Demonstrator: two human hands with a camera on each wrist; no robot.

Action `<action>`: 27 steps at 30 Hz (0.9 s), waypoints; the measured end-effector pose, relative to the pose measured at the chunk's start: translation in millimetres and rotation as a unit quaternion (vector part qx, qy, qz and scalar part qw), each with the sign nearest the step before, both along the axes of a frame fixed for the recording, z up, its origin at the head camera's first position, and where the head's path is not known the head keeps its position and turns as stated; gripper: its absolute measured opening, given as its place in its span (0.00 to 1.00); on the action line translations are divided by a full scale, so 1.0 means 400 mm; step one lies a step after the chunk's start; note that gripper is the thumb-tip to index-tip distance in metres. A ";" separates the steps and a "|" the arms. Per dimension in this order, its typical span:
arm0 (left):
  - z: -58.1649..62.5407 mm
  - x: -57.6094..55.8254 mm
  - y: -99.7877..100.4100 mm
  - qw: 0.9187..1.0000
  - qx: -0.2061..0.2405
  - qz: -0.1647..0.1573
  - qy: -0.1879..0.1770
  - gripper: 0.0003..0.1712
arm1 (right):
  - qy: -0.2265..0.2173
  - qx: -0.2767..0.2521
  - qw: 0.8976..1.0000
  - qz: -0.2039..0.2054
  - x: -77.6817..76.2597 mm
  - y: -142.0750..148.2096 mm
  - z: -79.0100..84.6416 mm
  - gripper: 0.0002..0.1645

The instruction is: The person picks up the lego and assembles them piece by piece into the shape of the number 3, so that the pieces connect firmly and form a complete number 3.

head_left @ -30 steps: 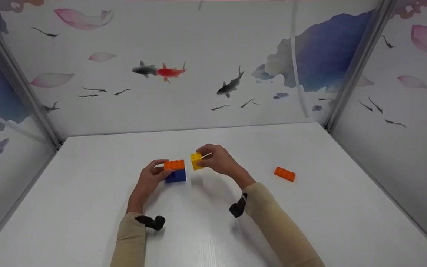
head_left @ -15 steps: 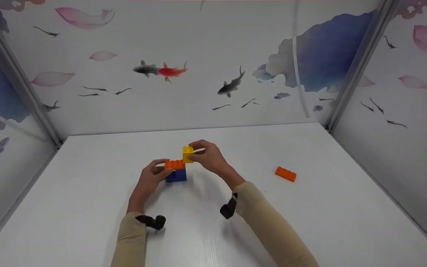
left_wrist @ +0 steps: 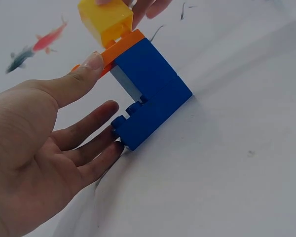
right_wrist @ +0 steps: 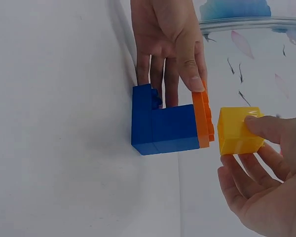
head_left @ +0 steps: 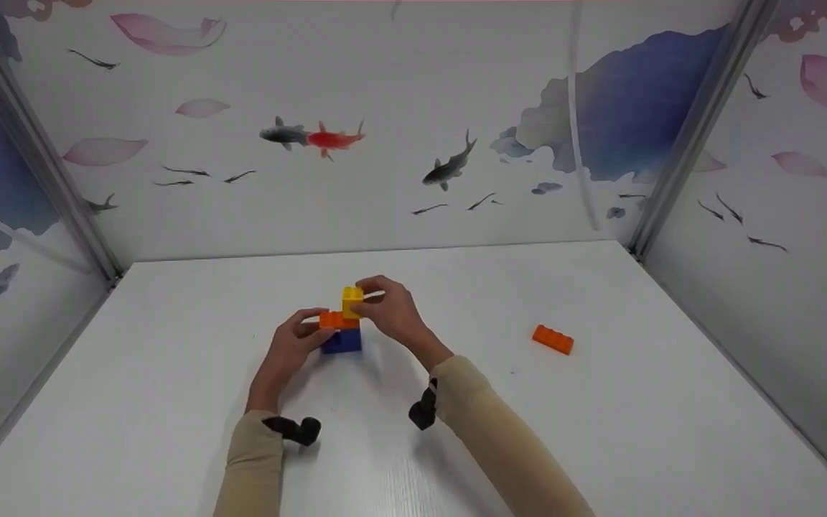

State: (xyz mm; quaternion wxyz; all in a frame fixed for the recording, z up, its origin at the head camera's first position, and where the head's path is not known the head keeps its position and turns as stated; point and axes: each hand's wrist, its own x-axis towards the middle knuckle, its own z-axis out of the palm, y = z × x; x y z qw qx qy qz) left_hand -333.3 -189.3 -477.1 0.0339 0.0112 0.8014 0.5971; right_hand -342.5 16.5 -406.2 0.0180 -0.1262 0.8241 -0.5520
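A blue building block (right_wrist: 142, 118) lies at the bottom of a small stack, with a shorter blue block (right_wrist: 175, 129) on its right end. Across the top runs a flat orange building block (head_left: 331, 321), overhanging the gap on the left. My left hand (head_left: 291, 348) pinches that orange block's left end, thumb on the near side, other fingers by the blue blocks. Between thumb and fingers, my right hand (head_left: 393, 310) holds a yellow building block (right_wrist: 239, 129). It is close over the orange block's right half, a narrow gap showing in the right wrist view.
A second flat orange block (head_left: 553, 339) lies apart to the right on the white table (head_left: 413, 445). Walls printed with fish and petals (head_left: 198, 108) enclose the back and sides. Black wrist cameras (head_left: 423, 411) stick out from both sleeves.
My right hand has carried the yellow block left, lifting it from beside the stack to above the orange block. My left hand has stayed at the stack.
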 end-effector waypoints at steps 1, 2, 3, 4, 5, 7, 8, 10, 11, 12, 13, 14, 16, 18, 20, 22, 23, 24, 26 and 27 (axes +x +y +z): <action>0.000 0.000 0.001 1.000 0.000 0.000 0.001 0.32 | -0.002 0.001 1.000 0.000 -0.001 -0.001 -0.002 0.22; 0.000 0.001 0.001 1.000 0.000 -0.001 0.002 0.32 | -0.003 0.003 1.000 0.000 -0.003 -0.001 -0.004 0.22; 0.000 0.001 0.001 1.000 0.000 -0.001 0.003 0.33 | -0.005 0.003 1.000 0.000 -0.004 -0.002 -0.005 0.22; 0.001 0.002 0.001 1.000 -0.001 -0.002 0.004 0.33 | -0.005 0.004 1.000 0.000 -0.005 -0.003 -0.006 0.22; 0.001 0.002 0.001 1.000 -0.001 -0.003 0.005 0.33 | -0.006 0.006 1.000 0.001 -0.006 -0.004 -0.007 0.22; 0.002 0.003 0.001 1.000 -0.001 -0.002 0.004 0.32 | -0.008 0.006 1.000 0.004 -0.007 -0.007 -0.008 0.21; 0.003 0.003 0.001 1.000 -0.001 0.000 0.003 0.32 | -0.009 0.006 1.000 0.006 -0.007 -0.009 -0.008 0.21; 0.003 0.003 0.000 1.000 -0.001 0.000 0.002 0.32 | -0.008 0.010 1.000 0.011 -0.007 -0.012 -0.008 0.21; 0.004 0.003 -0.001 1.000 -0.002 0.000 0.002 0.32 | -0.007 0.012 1.000 0.014 -0.007 -0.014 -0.007 0.22; 0.004 0.003 0.000 1.000 -0.001 0.001 0.001 0.31 | -0.005 0.015 1.000 0.017 -0.006 -0.016 -0.006 0.22; 0.004 0.002 -0.001 1.000 0.000 0.001 0.000 0.31 | -0.004 0.019 1.000 0.019 -0.006 -0.017 -0.005 0.22; 0.004 0.003 -0.001 1.000 0.000 0.002 0.000 0.32 | -0.004 0.022 1.000 0.020 -0.005 -0.018 -0.004 0.22; 0.003 0.003 0.000 1.000 0.002 0.002 -0.002 0.32 | -0.003 0.029 0.999 0.024 -0.005 -0.020 -0.002 0.22; 0.002 0.003 0.001 1.000 0.002 0.001 -0.005 0.33 | -0.006 0.035 0.999 0.026 -0.004 -0.020 0.002 0.21; 0.001 0.003 0.001 1.000 0.001 0.000 -0.004 0.34 | -0.007 0.039 0.999 0.028 -0.005 -0.019 0.006 0.21; 0.000 0.002 0.001 1.000 0.000 -0.001 -0.001 0.35 | -0.005 0.041 0.999 0.032 -0.006 -0.019 0.010 0.20; 0.000 0.002 0.001 1.000 -0.002 -0.001 0.001 0.35 | -0.004 0.043 0.999 0.033 -0.006 -0.018 0.011 0.20; 0.000 0.001 0.002 1.000 -0.003 0.000 0.001 0.34 | -0.002 0.045 0.998 0.035 -0.007 -0.017 0.013 0.20; -0.001 0.000 0.002 1.000 -0.005 0.002 0.000 0.33 | -0.002 0.049 0.998 0.038 -0.008 -0.015 0.014 0.20; -0.001 0.000 0.003 1.000 -0.004 0.003 -0.002 0.33 | -0.002 0.050 0.998 0.040 -0.008 -0.014 0.014 0.20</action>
